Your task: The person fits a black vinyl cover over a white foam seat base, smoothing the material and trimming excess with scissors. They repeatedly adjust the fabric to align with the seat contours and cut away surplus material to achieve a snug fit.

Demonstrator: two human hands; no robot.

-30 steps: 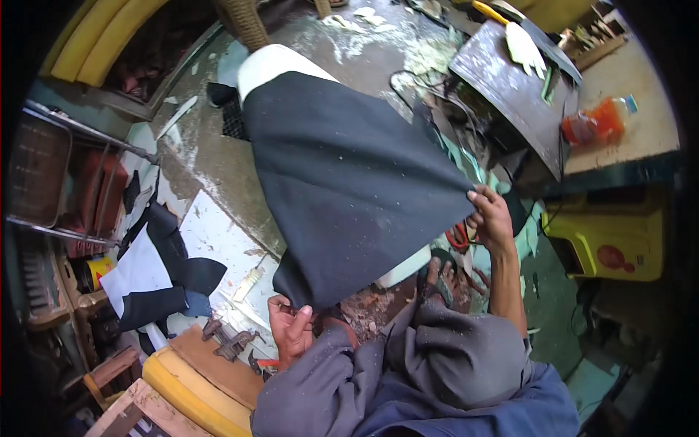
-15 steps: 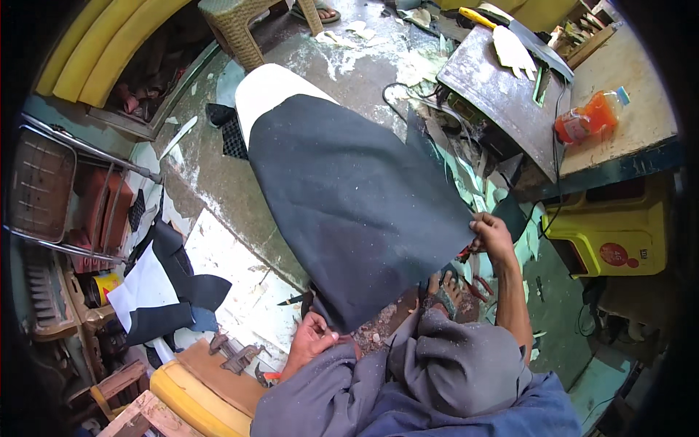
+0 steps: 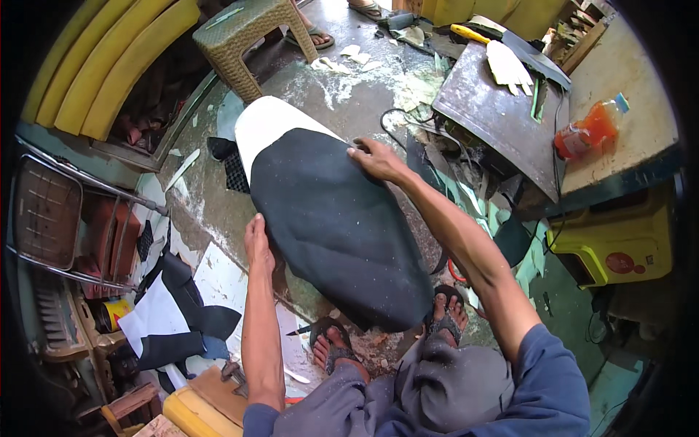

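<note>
A long seat pad with a white rounded far end (image 3: 273, 113) rests on the floor, mostly covered by black sheet material (image 3: 328, 233). My left hand (image 3: 260, 244) grips the material along the left side, fingers curled at its edge. My right hand (image 3: 375, 159) is bent over the upper right edge, fingertips gripping the material near the white end. The material's near end lies between my sandalled feet.
A woven stool (image 3: 237, 33) stands beyond the pad, near another person's feet (image 3: 313, 40). At right are a metal plate (image 3: 488, 116), an orange bottle (image 3: 586, 131) and a yellow plastic stool (image 3: 619, 233). At left are a metal frame (image 3: 47, 211) and black offcuts (image 3: 175, 349).
Both hands have left the near corners and moved forward, the right one much farther, to the pad's sides. The material now lies down over the pad, its near corners no longer held out.
</note>
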